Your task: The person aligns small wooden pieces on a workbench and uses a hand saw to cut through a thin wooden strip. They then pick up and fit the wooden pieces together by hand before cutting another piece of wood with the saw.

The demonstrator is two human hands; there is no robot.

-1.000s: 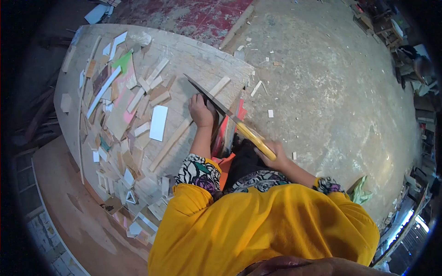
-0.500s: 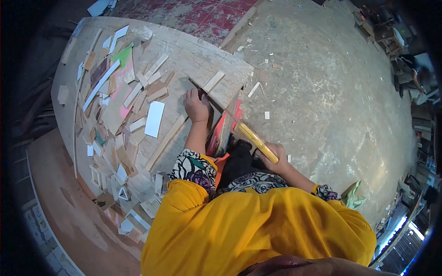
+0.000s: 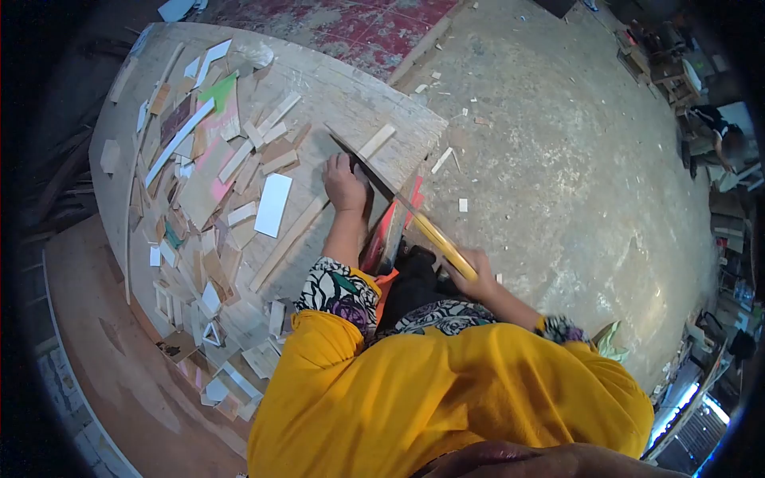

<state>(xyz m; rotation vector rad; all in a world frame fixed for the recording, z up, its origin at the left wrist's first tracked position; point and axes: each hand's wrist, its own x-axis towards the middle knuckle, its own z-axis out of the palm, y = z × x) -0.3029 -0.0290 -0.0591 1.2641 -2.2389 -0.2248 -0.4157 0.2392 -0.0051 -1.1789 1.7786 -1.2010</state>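
A handsaw with a yellow handle (image 3: 441,244) is in my right hand (image 3: 473,275), whose fingers wrap round the grip. Its dark blade (image 3: 378,180) runs up and left across a narrow wooden strip (image 3: 288,243) lying on the worktable. My left hand (image 3: 347,185) presses on that strip close to the blade, fingers curled over it; the fingertips are partly hidden. The strip's short far end (image 3: 377,140) shows beyond the blade, near the table's corner.
Many wood offcuts (image 3: 209,263) and a white rectangular piece (image 3: 273,205) lie on the worktable (image 3: 335,95) to the left. Small scraps dot the concrete floor (image 3: 550,159) at right. Another person (image 3: 721,135) is at the far right edge.
The saw has slid slightly up and left across the strip, and more of its blade face shows. My left hand stays on the strip. The view has shifted a little.
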